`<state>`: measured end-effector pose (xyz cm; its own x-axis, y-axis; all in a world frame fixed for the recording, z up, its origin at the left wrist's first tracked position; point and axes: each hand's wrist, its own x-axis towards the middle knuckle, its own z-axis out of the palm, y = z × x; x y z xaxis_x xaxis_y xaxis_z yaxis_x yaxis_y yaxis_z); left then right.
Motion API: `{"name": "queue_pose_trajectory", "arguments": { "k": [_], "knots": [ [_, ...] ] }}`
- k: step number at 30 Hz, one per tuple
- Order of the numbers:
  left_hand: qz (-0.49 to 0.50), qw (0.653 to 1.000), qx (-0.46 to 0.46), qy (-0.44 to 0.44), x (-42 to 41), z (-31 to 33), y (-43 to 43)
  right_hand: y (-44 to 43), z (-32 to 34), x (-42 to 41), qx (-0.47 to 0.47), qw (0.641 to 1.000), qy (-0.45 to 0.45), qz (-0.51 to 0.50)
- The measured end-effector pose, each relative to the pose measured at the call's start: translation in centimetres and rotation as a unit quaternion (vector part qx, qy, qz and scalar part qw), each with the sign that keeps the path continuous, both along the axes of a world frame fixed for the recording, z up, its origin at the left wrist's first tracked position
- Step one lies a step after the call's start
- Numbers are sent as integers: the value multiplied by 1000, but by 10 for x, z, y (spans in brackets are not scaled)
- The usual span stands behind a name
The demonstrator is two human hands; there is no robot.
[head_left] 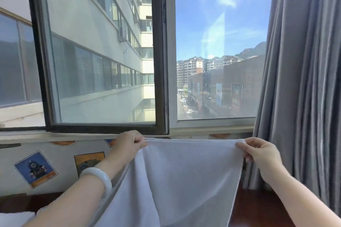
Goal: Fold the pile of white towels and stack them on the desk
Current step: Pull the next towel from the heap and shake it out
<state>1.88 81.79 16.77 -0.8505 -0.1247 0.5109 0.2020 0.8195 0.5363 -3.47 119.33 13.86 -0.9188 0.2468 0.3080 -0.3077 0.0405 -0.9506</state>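
White terry cloth fills the lower middle of the view: a white towel is held up in the air, stretched out by its top edge, and is cut off by the bottom of the frame. Its upper left corner is pinched between the thumb and curled fingers of the left hand, at about seven o'clock from the centre. Its upper right corner is pinched the same way by the right hand, at about five o'clock. A pale bangle is worn on the left wrist.

Most of the dark red-brown desk is hidden by the hanging cloth and the forearms; strips are seen at four and eight o'clock. A patch of more white cloth is seen in the corner at eight o'clock. A picture card is stuck to the wall below the sill at eight o'clock, and a second is partly covered by the left forearm. A dark-framed window is seen at twelve o'clock and a grey curtain at three o'clock.
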Motion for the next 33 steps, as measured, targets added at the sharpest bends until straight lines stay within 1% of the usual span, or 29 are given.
{"name": "queue_pose_trajectory", "arguments": {
  "k": [2,4,5,7,10,11,12,13,14,15,16,17,19,22,24,26,28,30,31,33],
  "knots": [
    [25,999,1,27,-5,33,1,-4,29,-4,-50,998,21,38],
    [50,997,4,53,-8,62,5,-6,56,-7,-122,989,39,77],
    [59,996,7,67,-7,76,7,-7,69,-8,-141,985,46,89],
    [64,993,20,95,-5,105,12,-7,94,-7,-155,981,61,103],
    [33,984,60,166,6,143,17,-3,130,-1,-179,971,109,116],
    [18,982,57,181,9,152,17,-1,140,1,-184,968,127,114],
    [4,984,37,176,10,158,16,2,148,3,-186,966,141,112],
    [-5,990,3,142,10,160,13,6,154,4,-188,964,147,114],
    [-13,995,-49,86,10,159,10,9,157,5,-184,966,140,117],
    [-24,993,-115,24,9,154,4,11,156,7,-172,970,122,124],
    [-37,983,-174,-32,10,145,1,12,151,7,-156,974,100,131],
    [-52,972,-214,-75,12,136,-1,12,144,9,-138,978,78,136],
    [-70,962,-240,-113,14,114,-3,10,131,12,-113,983,42,139],
    [-75,967,-216,-111,8,84,-7,9,119,13,-100,986,11,136],
    [-80,971,-186,-125,8,73,-10,9,116,13,-82,988,-10,133],
    [-88,979,-129,-133,15,68,-13,9,112,15,-58,988,-20,140],
    [-118,984,-55,-119,29,69,-12,14,113,17,-35,989,-23,139],
    [-171,979,28,-104,42,74,-8,25,120,19,-15,990,-23,135],
    [-194,974,49,-104,46,77,-7,30,123,18,-8,991,-27,134],
    [-209,968,48,-130,44,75,-7,35,118,14,4,989,-51,137]
  ]
}}
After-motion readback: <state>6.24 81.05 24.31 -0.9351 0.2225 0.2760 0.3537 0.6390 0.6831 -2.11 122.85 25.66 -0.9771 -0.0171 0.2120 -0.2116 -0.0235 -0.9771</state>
